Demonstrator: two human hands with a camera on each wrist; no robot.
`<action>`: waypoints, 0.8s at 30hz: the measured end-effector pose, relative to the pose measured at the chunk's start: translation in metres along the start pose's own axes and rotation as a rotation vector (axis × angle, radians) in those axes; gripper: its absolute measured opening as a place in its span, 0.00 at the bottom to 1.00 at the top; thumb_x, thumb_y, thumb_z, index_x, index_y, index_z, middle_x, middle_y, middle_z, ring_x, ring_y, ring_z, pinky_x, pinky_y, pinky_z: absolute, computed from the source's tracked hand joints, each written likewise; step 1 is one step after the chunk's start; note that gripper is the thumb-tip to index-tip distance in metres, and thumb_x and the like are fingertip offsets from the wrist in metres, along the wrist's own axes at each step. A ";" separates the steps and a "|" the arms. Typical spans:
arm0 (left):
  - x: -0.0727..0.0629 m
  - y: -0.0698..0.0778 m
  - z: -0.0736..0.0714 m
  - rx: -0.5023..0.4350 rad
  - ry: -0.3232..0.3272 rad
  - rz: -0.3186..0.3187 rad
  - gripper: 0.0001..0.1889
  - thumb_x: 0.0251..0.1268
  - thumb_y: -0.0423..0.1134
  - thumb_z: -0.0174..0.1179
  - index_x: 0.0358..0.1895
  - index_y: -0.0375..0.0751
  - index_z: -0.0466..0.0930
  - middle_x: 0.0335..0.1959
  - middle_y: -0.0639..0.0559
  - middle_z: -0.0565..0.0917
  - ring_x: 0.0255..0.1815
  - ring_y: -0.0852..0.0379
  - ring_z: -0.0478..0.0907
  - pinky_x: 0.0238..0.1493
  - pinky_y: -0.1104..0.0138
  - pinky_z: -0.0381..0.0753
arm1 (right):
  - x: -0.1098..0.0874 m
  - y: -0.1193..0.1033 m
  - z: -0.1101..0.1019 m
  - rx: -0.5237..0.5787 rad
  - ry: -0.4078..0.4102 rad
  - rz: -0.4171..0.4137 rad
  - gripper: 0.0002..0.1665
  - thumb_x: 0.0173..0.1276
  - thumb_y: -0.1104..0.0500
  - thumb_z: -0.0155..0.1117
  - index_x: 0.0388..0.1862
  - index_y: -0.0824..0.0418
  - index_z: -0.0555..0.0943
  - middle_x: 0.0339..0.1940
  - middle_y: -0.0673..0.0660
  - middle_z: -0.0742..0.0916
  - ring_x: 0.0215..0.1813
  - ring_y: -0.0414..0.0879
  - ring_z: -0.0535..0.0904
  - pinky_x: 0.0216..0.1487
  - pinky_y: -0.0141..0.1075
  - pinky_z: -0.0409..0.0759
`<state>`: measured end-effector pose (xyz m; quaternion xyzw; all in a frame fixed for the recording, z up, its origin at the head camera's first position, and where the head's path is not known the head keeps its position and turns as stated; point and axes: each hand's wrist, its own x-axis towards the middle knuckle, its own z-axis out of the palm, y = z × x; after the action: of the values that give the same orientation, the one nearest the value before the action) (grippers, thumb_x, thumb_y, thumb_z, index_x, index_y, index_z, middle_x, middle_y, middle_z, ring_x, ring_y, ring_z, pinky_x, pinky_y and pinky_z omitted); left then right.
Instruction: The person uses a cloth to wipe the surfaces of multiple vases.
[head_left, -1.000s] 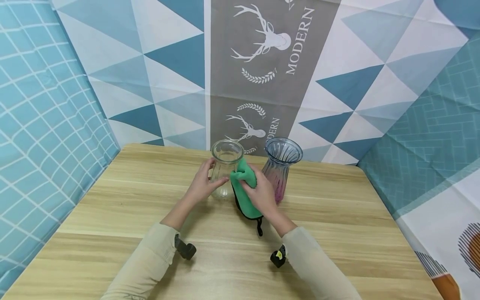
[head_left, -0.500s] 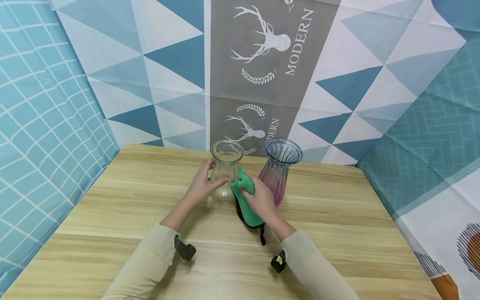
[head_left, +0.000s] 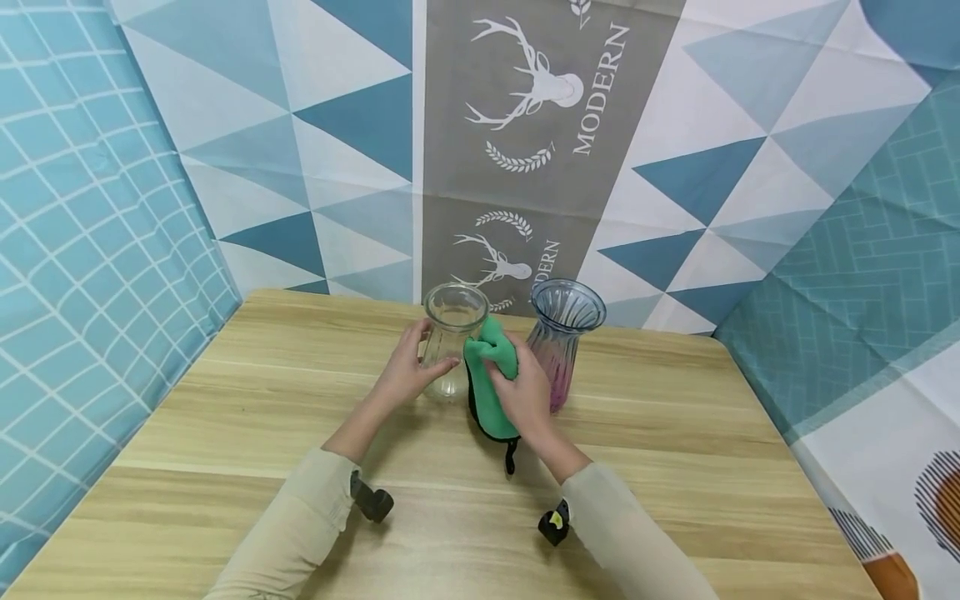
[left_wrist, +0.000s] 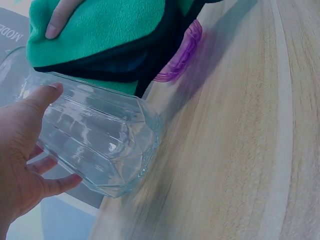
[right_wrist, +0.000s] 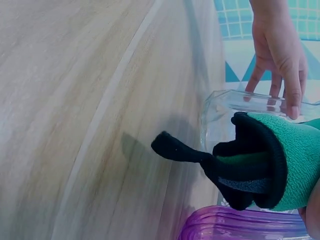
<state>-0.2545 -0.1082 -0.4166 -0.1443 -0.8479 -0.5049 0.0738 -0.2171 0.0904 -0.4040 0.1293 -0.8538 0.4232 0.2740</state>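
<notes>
A clear glass vase (head_left: 448,367) with a flared rim stands upright toward the back of the table. My left hand (head_left: 405,367) grips its left side, thumb in front and fingers curved round behind, as the left wrist view also shows. In my right hand (head_left: 525,392) is a bunched green cleaning cloth (left_wrist: 100,40) with black edging and a black hanging loop (right_wrist: 175,147). The cloth lies against the right side of the clear vase in the left wrist view. Close beyond the right hand stands a second vase (head_left: 562,342), blue at the rim and fading to pink-purple; the hand hides part of it.
The wood-grain table (head_left: 300,417) spreads out on both sides and in front of the vases. A patterned cloth backdrop (head_left: 352,167) rises just behind them. A black wrist camera (head_left: 371,502) sits at the left cuff, another wrist camera (head_left: 555,523) at the right.
My right hand slides the green cloth down along the clear vase's side and then back up. The left hand and both vases stay in place.
</notes>
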 end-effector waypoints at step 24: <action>-0.002 -0.001 0.000 -0.006 -0.008 0.002 0.38 0.57 0.44 0.65 0.68 0.41 0.56 0.65 0.40 0.63 0.67 0.40 0.61 0.58 0.44 0.74 | 0.007 -0.007 0.009 -0.084 -0.123 0.142 0.37 0.56 0.47 0.70 0.64 0.56 0.71 0.44 0.61 0.87 0.42 0.55 0.83 0.40 0.48 0.81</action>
<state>-0.2527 -0.1087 -0.4184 -0.1475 -0.8466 -0.5066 0.0704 -0.2228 0.0784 -0.3999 0.0827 -0.8930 0.3968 0.1957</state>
